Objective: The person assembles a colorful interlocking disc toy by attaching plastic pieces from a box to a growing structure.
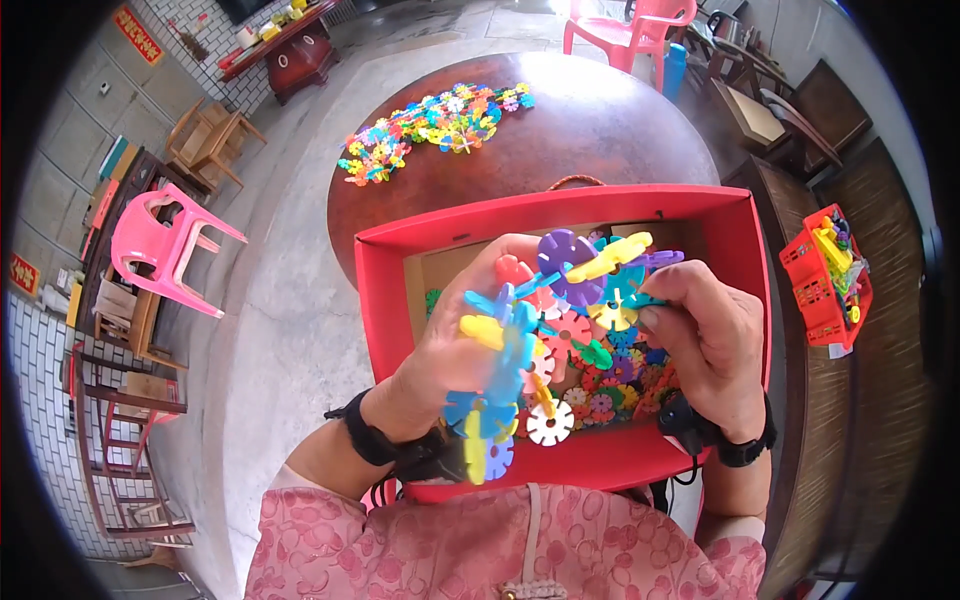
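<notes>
Over a red box [560,208] I hold up a chain of interlocking plastic discs [570,262], notched like snowflakes, in purple, yellow, blue, red and white. My left hand [450,335] is closed round the chain's left side, where blue and yellow pieces hang down past the wrist. At the chain's right end, my right hand [705,335] pinches a teal disc [635,285] between thumb and forefinger. Below them, many loose discs [620,395] of mixed colours lie inside the box. A white disc [550,423] dangles at the bottom of the chain.
A round brown table [600,130] stands beyond the box, bearing a colourful cluster of joined discs [430,130]. Pink plastic chairs stand at the left [165,245] and the back. At the right, a red plastic basket [825,275] holds colourful items.
</notes>
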{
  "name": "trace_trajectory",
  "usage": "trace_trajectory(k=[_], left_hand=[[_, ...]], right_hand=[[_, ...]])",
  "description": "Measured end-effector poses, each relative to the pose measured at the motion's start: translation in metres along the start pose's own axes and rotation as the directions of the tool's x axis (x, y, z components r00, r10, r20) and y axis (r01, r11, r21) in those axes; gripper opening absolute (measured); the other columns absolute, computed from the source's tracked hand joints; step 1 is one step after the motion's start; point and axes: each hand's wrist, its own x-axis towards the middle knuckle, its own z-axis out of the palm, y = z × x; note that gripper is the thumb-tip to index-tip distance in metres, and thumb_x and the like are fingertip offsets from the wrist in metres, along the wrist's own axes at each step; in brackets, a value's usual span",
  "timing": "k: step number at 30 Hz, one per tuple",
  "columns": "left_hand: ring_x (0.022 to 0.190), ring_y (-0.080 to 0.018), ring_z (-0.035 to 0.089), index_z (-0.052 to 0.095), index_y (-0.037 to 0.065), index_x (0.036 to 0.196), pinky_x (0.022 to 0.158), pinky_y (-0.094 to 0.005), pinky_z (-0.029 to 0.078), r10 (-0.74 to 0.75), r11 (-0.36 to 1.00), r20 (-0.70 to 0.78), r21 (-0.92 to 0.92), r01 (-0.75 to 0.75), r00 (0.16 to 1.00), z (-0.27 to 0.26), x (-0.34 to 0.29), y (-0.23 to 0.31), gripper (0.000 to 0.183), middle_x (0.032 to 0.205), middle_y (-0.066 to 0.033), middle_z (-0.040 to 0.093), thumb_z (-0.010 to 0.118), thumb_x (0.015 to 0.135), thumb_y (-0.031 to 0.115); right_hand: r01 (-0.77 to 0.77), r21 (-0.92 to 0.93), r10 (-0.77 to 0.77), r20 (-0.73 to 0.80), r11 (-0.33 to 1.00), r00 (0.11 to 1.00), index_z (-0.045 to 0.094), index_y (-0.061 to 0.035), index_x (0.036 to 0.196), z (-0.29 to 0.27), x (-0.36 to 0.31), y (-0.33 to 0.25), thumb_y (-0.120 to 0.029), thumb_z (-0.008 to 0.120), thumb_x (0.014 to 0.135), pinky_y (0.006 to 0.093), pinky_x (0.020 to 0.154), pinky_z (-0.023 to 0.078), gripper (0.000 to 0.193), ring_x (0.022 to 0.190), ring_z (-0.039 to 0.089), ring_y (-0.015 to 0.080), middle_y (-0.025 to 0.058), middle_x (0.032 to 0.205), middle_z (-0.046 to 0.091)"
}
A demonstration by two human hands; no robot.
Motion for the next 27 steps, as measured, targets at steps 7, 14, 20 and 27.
trace_trajectory(k=[7, 14, 20, 27], left_hand=[[0.080, -0.0222, 0.065, 0.037, 0.002, 0.135, 0.072, -0.0346, 0.055, -0.189, 0.974, -0.074, -0.144, 0.177, 0.979, -0.027, -0.023, -0.001, 0.068, 0.111, -0.0081, 0.058, 0.065, 0.075, 0.019], [0.090, -0.0283, 0.065, 0.044, 0.002, 0.131, 0.080, -0.0422, 0.054, 0.038, 0.949, -0.137, -0.304, -0.079, 0.990, -0.049, -0.029, 0.019, 0.057, 0.115, -0.0119, 0.059, 0.058, 0.087, 0.034], [0.094, -0.0289, 0.064, 0.045, 0.003, 0.130, 0.083, -0.0423, 0.053, 0.123, 0.890, -0.216, -0.409, -0.204, 0.969, -0.038, -0.031, 0.029, 0.054, 0.116, -0.0122, 0.059, 0.056, 0.089, 0.035], [0.097, -0.0296, 0.064, 0.047, 0.004, 0.129, 0.086, -0.0424, 0.051, 0.159, 0.838, -0.262, -0.474, -0.271, 0.952, -0.035, -0.028, 0.036, 0.051, 0.117, -0.0126, 0.060, 0.054, 0.091, 0.037]], right_hand=[[-0.087, 0.140, 0.090, -0.019, 0.986, 0.996, 0.056, 0.0014, 0.090, 0.004, 0.006, 0.006, -0.003, 0.065, 0.083, 0.0285, 0.059, 0.047, 0.012, 0.065, 0.062, 0.0253, 0.0118, 0.076, 0.060], [-0.315, 0.480, 0.323, 0.069, 0.819, 0.944, 0.057, -0.0020, 0.096, 0.025, 0.017, 0.053, -0.017, 0.058, 0.094, 0.0212, 0.052, 0.043, 0.015, 0.060, 0.056, 0.0060, 0.0012, 0.071, 0.058], [-0.100, -0.279, 0.198, 0.349, 0.955, 0.916, 0.057, -0.0017, 0.088, 0.054, -0.007, 0.104, 0.001, 0.063, 0.076, 0.0393, 0.065, 0.047, 0.014, 0.075, 0.061, 0.0336, 0.0147, 0.083, 0.059], [-0.056, -0.552, 0.330, 0.411, 0.832, 0.850, 0.060, -0.0051, 0.093, 0.074, -0.029, 0.129, -0.008, 0.067, 0.075, 0.0431, 0.076, 0.049, 0.020, 0.091, 0.061, 0.0337, 0.0142, 0.094, 0.059]])
